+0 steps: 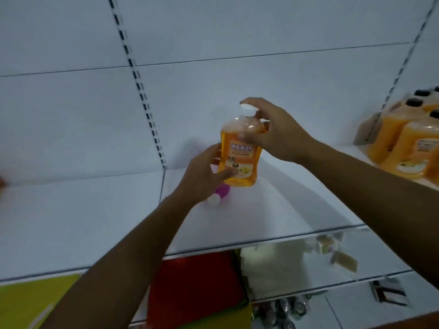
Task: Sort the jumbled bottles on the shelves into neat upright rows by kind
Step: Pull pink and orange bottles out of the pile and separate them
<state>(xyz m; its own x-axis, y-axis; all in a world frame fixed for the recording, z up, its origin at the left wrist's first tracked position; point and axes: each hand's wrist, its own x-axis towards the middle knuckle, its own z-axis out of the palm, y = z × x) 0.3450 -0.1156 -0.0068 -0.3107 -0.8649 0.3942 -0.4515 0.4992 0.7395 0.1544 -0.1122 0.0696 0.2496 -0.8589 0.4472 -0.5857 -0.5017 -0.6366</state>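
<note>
An orange bottle (241,150) with a white cap and an orange label is held upright above the white shelf (273,210). My left hand (204,174) grips its lower left side and my right hand (273,131) holds its neck and shoulder. Behind my left hand a purple bottle (222,191) with a white cap lies on its side on the shelf, mostly hidden. At the far right, several larger orange bottles (413,143) with black caps stand upright in a group.
White back panels with slotted uprights (140,91) rise behind the shelf. Below the shelf edge lie red (192,286) and yellow-green packages (26,305), white packs (273,269) and some cans (282,312). A lower shelf (370,262) holds small packets.
</note>
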